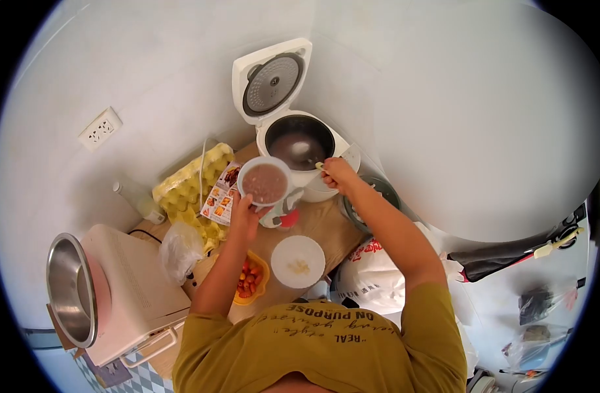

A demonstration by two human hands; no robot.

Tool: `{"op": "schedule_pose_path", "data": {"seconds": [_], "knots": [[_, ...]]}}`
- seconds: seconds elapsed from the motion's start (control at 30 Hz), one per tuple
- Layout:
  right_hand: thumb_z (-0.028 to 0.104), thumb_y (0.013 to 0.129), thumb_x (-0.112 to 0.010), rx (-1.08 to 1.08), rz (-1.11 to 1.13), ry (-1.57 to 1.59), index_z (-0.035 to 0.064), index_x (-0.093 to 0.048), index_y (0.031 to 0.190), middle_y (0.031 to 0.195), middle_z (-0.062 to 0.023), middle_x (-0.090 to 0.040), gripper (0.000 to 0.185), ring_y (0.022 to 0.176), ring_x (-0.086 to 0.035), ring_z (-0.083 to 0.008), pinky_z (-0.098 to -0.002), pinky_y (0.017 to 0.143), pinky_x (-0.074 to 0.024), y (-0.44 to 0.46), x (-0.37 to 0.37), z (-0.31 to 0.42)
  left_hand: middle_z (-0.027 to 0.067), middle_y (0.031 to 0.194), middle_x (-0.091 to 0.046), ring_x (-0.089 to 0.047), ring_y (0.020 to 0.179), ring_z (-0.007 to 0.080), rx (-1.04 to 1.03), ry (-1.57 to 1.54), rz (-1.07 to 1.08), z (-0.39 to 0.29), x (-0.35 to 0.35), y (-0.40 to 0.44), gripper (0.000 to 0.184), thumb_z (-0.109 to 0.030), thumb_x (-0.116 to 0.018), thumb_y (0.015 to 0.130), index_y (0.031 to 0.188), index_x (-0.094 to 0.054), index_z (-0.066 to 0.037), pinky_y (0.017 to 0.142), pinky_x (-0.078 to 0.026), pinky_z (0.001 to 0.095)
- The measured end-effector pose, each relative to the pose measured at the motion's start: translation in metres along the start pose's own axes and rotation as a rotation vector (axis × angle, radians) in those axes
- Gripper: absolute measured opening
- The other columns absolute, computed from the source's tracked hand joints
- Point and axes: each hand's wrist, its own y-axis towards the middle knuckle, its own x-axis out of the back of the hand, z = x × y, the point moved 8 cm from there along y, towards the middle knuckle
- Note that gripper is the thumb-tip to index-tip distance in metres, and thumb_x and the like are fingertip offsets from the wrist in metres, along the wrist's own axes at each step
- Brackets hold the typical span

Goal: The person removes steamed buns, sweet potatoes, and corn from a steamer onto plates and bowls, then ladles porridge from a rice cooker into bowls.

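Note:
My left hand (245, 211) grips a white bowl (288, 190) from below and the side. Reddish-brown porridge (264, 183) fills much of it. The bowl is level, just in front of an open rice cooker (323, 183). My right hand (340, 175) is closed around the pale yellow handle of a ladle (320, 166) at the cooker's front rim. The ladle's head cannot be made out clearly. Inside the dark pot (329, 134) lies more reddish-brown liquid. The cooker's lid (273, 82) stands up behind it.
Below the bowl are a white plate (298, 245) with pale bits and a yellow dish (265, 288) of small red fruit. Left are yellow egg trays (195, 177), a printed leaflet (220, 206), a bottle (139, 202) and a steel basin (71, 291). A dark bowl (385, 190) stands right.

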Motion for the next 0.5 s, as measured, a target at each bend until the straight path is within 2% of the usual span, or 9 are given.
{"op": "schedule_pose_path", "data": {"seconds": [0.1,0.2,0.23,0.33,0.4,0.43,0.47,0.5], "knots": [[0.003,0.081,-0.051,-0.038,-0.035,0.198,0.0117,-0.035,0.126,0.075,-0.0099,-0.053,0.048,0.053,-0.046,-0.0131,-0.0234,0.044,-0.0342,-0.031,-0.032,0.01,0.0091,0.126,-0.043,-0.047,0.115,0.0262,-0.002,0.003,0.026,-0.007,-0.007,-0.026,0.053,-0.019,-0.055,0.082,0.129,-0.031,-0.013,0.087,-0.049,0.0444],[0.002,0.076,-0.057,-0.04,-0.037,0.442,0.006,-0.035,0.121,0.078,-0.0078,-0.053,0.051,0.059,-0.054,-0.0163,-0.0278,0.047,-0.0424,-0.048,-0.046,-0.006,0.0088,0.126,-0.043,-0.048,0.114,0.0259,-0.009,0.007,0.058,-0.007,-0.013,-0.049,0.056,-0.017,-0.057,0.081,0.131,-0.031,-0.011,0.086,-0.048,0.0434],[0.0,0.074,-0.059,-0.032,0.115,0.46,0.0062,-0.026,0.132,0.085,-0.0101,-0.055,0.068,0.068,-0.058,-0.0194,-0.0318,0.059,-0.048,-0.055,-0.054,-0.006,0.009,0.126,-0.043,-0.048,0.114,0.0256,-0.002,0.006,0.069,-0.007,-0.018,-0.057,0.058,-0.017,-0.057,0.081,0.131,-0.03,-0.011,0.087,-0.048,0.043],[0.001,0.074,-0.06,0.061,0.044,0.496,0.0064,-0.019,0.137,0.089,-0.0117,-0.056,0.076,0.075,-0.059,-0.0199,-0.0334,0.068,-0.0491,-0.09,-0.051,-0.016,0.0095,0.126,-0.042,-0.048,0.113,0.0247,0.034,0.018,0.096,-0.004,-0.039,-0.085,0.062,-0.015,-0.059,0.08,0.133,-0.027,-0.011,0.088,-0.046,0.042],[0.007,0.079,-0.057,0.101,0.027,0.511,0.0062,-0.022,0.135,0.093,-0.0108,-0.058,0.066,0.079,-0.059,-0.0196,-0.0323,0.073,-0.0483,-0.109,-0.033,-0.037,0.0097,0.126,-0.042,-0.048,0.112,0.0243,0.071,0.025,0.129,0.004,-0.056,-0.103,0.065,-0.014,-0.06,0.079,0.134,-0.026,-0.011,0.09,-0.045,0.0416],[0.01,0.082,-0.055,0.128,0.011,0.491,0.0064,-0.024,0.134,0.092,-0.0094,-0.058,0.06,0.079,-0.059,-0.0193,-0.0321,0.073,-0.0479,-0.133,-0.026,-0.041,0.0097,0.128,-0.042,-0.046,0.117,0.0247,0.066,0.143,0.15,0.009,-0.064,-0.112,0.069,-0.025,-0.062,0.078,0.136,-0.026,-0.011,0.091,-0.046,0.0405],[0.014,0.085,-0.053,0.159,-0.012,0.471,0.0067,-0.026,0.132,0.092,-0.0081,-0.058,0.055,0.079,-0.059,-0.0189,-0.0318,0.074,-0.0474,-0.159,-0.016,-0.047,0.0095,0.127,-0.042,-0.046,0.116,0.0243,0.103,0.126,0.197,0.016,-0.077,-0.123,0.068,-0.022,-0.062,0.078,0.135,-0.026,-0.01,0.092,-0.045,0.0406],[0.026,0.089,-0.05,0.214,-0.06,0.42,0.0053,-0.031,0.13,0.094,-0.0077,-0.057,0.05,0.079,-0.059,-0.019,-0.0324,0.074,-0.048,-0.188,-0.003,-0.057,0.0094,0.127,-0.042,-0.046,0.115,0.0238,0.144,0.11,0.25,0.024,-0.092,-0.137,0.068,-0.019,-0.062,0.078,0.134,-0.025,-0.009,0.092,-0.044,0.0408]]}}
